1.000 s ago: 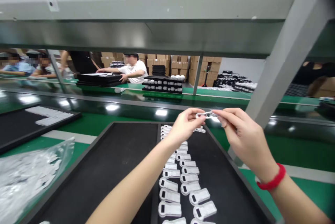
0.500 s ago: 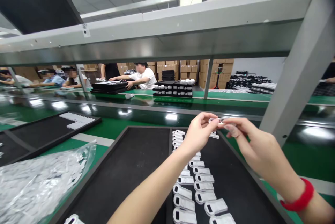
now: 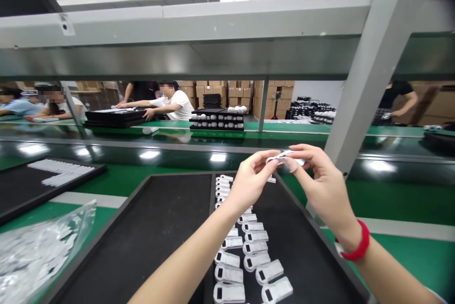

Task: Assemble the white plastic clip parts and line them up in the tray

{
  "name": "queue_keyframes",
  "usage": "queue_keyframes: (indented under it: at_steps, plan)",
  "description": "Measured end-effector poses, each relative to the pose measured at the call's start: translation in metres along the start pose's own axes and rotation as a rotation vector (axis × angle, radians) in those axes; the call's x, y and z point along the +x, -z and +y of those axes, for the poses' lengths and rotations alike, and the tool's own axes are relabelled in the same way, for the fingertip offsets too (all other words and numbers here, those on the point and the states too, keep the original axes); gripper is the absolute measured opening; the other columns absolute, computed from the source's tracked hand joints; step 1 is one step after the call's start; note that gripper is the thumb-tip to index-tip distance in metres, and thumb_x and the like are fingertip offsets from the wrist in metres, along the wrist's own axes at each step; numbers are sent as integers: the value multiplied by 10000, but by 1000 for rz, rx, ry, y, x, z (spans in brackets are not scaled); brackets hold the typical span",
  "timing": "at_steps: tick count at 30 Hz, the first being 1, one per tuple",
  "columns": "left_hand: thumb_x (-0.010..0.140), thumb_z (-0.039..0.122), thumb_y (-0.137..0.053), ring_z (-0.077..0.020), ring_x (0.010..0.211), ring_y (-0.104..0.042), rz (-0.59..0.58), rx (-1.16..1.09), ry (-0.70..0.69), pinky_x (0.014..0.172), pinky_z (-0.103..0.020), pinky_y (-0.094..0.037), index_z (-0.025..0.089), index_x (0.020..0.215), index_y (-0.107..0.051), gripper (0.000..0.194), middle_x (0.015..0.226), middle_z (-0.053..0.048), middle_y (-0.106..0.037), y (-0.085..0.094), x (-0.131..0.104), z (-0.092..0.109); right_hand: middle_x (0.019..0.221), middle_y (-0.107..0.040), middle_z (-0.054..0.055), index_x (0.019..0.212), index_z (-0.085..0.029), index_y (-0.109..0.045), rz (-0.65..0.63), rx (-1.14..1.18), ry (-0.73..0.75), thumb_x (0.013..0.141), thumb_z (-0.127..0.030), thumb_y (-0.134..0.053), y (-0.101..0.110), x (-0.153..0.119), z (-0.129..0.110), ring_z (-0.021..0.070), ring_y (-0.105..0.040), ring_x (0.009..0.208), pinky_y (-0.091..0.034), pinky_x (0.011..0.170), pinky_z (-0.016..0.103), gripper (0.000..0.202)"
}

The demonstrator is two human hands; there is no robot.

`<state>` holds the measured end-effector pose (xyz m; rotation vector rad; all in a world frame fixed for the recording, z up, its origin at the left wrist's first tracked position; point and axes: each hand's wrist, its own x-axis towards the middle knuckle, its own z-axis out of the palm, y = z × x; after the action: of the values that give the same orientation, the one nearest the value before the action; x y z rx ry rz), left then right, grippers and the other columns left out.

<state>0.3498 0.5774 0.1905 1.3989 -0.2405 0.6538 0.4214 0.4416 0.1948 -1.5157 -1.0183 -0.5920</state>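
Both hands pinch a small white plastic casing (image 3: 279, 156) above the far end of a black tray (image 3: 170, 228). My left hand (image 3: 253, 176) grips its left end between thumb and fingers. At the other end, my right hand (image 3: 320, 176), with a red band at the wrist, closes its thumb and fingers on it. The fingers partly cover the casing. Below, several white casings (image 3: 229, 275) with round ends and small dark windows lie in two columns on the tray. My left forearm hides part of these columns.
A clear plastic bag (image 3: 39, 252) of white pieces lies at left, near another black tray (image 3: 95, 171) with white parts. A grey shelf (image 3: 185, 24) crosses overhead, its slanted post (image 3: 369, 67) at right. Beyond the conveyor, co-workers (image 3: 181, 105) sit by stacked trays (image 3: 217, 121).
The camera view has turned right, so the scene shifts left. My hands stay together on the casing, which has tilted slightly; the right fingers have shifted on it.
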Motion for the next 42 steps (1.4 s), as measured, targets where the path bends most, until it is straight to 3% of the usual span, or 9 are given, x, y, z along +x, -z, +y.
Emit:
queue_keyframes:
  at_steps: [5,8,12,16,21,28,33,37,42]
  plan:
    - [835,316,-697,-214,1087,-625,-91,5,12,956,-316,-475,178,1131,-671,328,1169,-76,-679,1,-1,1,1164,-586,62,936,-247,-635,0,146,-106,872,-378,-632,-2,0,7,236,-594,1017,-491,771,365,146]
    - [825,293,-706,-210,1071,-633,-75,0,12,951,-314,-481,174,1106,-680,306,1157,-75,-685,-2,-3,1,1166,-566,58,984,-253,-561,35,253,-164,851,-386,-658,-5,0,8,215,-595,1004,-512,789,347,212]
    - [824,269,-689,-190,1012,-647,-5,51,11,910,-290,-496,158,1016,-699,222,1069,-68,-710,-5,-4,1,972,-602,30,1016,-250,-524,-64,371,-248,861,-397,-646,-8,-2,5,187,-619,912,-539,775,318,246]
    - [806,247,-689,-173,926,-656,71,109,48,816,-259,-512,146,959,-703,183,989,-64,-720,-4,-3,0,882,-604,13,976,-236,-567,-76,315,-241,855,-394,-656,-9,-4,5,171,-613,819,-533,744,309,217]
    - [796,226,-687,-163,871,-663,100,115,104,796,-260,-519,132,935,-710,169,945,-67,-724,0,-1,-6,964,-625,40,987,-231,-564,-177,253,-247,884,-415,-608,-9,-4,13,197,-625,907,-531,803,343,216]
    - [818,218,-641,-188,868,-673,82,311,50,807,-285,-527,140,940,-723,166,933,-69,-733,4,-2,-8,882,-608,21,905,-227,-502,-177,225,-215,888,-380,-594,-14,-6,24,183,-641,841,-546,777,328,179]
    - [822,252,-629,-207,898,-676,18,477,108,816,-291,-532,141,952,-719,192,947,-74,-731,30,5,-6,1034,-646,63,1093,-236,-557,-367,7,-62,949,-362,-481,-21,-13,34,216,-631,942,-516,849,368,205]
    - [849,245,-601,-207,907,-691,-78,542,188,837,-299,-536,116,1015,-700,232,958,-94,-734,59,11,-19,1079,-653,95,1135,-214,-572,-446,-193,24,940,-343,-482,-42,-13,56,254,-617,969,-507,853,419,250]
    - [938,258,-445,-234,1129,-594,128,829,157,982,-381,-446,113,1286,-540,389,1290,-164,-591,100,7,-47,1105,-630,93,1037,-161,-629,-629,-381,1,928,-267,-547,-89,7,100,233,-590,1045,-482,912,421,173]
